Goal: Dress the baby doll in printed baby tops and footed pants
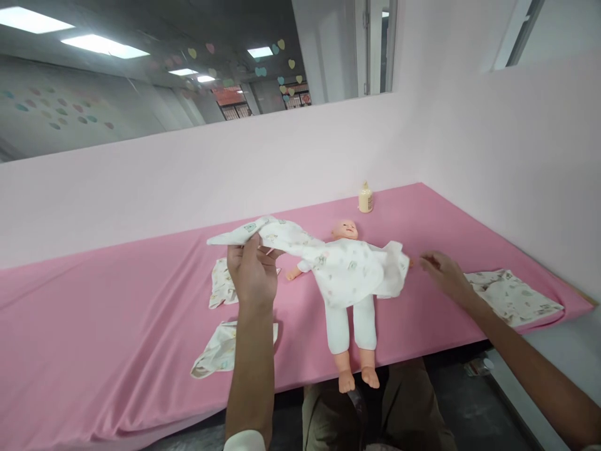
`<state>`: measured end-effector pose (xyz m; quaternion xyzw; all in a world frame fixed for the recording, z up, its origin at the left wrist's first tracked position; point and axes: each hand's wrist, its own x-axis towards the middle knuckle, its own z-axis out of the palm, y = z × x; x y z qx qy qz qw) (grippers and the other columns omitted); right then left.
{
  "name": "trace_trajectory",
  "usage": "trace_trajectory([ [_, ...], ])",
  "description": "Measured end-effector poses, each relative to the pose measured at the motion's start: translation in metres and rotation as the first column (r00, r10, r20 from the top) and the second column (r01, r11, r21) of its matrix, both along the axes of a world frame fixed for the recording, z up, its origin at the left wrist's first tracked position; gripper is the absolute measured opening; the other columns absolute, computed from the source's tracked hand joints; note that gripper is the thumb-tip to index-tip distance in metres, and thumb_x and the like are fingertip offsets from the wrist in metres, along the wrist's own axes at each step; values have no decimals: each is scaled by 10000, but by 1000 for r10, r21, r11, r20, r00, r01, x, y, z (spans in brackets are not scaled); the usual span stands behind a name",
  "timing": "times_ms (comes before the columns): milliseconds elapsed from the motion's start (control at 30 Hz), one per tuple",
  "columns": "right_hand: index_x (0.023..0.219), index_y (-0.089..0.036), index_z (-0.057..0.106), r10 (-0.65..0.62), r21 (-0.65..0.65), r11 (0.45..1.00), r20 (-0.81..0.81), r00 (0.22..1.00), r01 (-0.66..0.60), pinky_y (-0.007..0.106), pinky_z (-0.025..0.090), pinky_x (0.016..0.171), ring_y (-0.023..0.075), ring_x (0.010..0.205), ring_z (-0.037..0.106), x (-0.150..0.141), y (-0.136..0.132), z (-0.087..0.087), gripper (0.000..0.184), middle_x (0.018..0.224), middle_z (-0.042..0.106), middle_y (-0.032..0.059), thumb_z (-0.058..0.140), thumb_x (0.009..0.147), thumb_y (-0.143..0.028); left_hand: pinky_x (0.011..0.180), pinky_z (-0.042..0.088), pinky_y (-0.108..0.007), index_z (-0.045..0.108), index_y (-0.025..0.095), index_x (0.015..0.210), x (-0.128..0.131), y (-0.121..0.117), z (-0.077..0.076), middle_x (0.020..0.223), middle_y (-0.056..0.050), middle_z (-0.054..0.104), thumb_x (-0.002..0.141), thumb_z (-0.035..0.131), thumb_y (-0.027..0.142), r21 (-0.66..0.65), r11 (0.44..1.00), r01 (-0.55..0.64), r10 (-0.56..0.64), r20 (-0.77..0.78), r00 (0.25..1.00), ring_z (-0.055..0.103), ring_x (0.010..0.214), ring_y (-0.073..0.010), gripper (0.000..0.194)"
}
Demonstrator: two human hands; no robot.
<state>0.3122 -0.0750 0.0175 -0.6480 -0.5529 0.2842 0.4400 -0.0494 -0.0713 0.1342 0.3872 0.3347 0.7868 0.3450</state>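
Note:
My left hand (253, 266) is closed on one end of a white printed baby garment (350, 269) and lifts that end above the table. The rest of the cloth drapes across the torso of a baby doll (345, 230), hiding its chest. The doll lies on its back in white leggings (339, 329), its bare feet at the table's front edge. Beside the doll's hand on the right is my right hand (444, 272), fingers loosely bent, slightly apart, with nothing in them. It is clear of the garment.
Two small printed clothes (218, 351) lie left of the doll, partly behind my left forearm. Folded printed clothing (516, 297) rests at the right end of the pink-covered table (117, 300). A cream pump bottle (365, 199) stands at the back near the wall.

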Motion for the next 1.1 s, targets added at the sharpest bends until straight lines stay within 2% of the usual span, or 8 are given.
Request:
trace_trajectory([
  [133,1168,-224,583,186,146,952,416,890,-268,472,474,923,288,1105,577,-27,-2,-5,369,1227,603,121,532,838,-381,693,513,-198,628,203,924,10,-2,-7,928,-18,679,769,688,271,-24,997,80,-81,-47,996,648,836,-113,180],
  [267,1382,-267,459,397,157,778,628,669,-609,547,347,1069,322,1322,415,-75,2,-1,571,1434,461,123,588,827,-318,758,516,-224,635,212,969,17,-5,-5,990,-32,685,789,679,305,-12,991,135,-136,-112,984,655,907,-137,207],
  [467,1225,-220,588,516,226,688,515,684,-689,457,416,976,259,1155,535,-126,19,7,384,1247,608,103,479,860,-167,728,494,-198,607,210,934,2,-16,4,944,-17,669,790,670,307,-23,997,71,-74,-128,989,644,873,-119,185],
  [667,838,-198,661,593,287,635,413,691,-717,377,440,789,210,796,593,-155,8,7,217,851,668,54,459,859,-121,556,430,-163,544,224,919,-11,-18,-19,680,72,502,735,701,263,-180,975,-128,106,-126,986,520,584,-60,246],
  [833,1117,-263,665,825,176,429,322,464,-886,394,427,932,227,986,631,-162,-9,18,368,1098,703,23,457,856,-109,568,424,-183,532,207,921,-11,-18,-38,676,62,467,781,643,328,-259,957,-132,77,-215,974,484,569,-66,215],
  [933,1085,-250,674,784,168,468,374,495,-868,370,436,901,221,932,632,-167,-16,17,413,1015,715,30,424,821,-54,737,479,-234,500,222,1097,-12,-22,-45,946,-9,551,791,650,335,-197,914,-355,266,-368,891,575,839,-115,359],
  [1033,995,-188,668,654,165,561,513,556,-811,346,441,799,209,833,606,-179,-24,7,400,887,693,63,410,755,0,984,423,-331,405,243,1295,-12,-29,-53,1339,-97,426,767,687,343,-53,785,-617,489,-560,669,438,1248,-202,607],
  [1100,966,-163,654,586,147,565,622,520,-812,346,430,772,205,810,587,-190,-31,-1,364,866,675,74,418,744,4,1008,406,-373,467,226,1254,-12,-33,-61,1316,-101,460,798,642,385,-36,781,-624,426,-700,573,453,1230,-229,514],
])
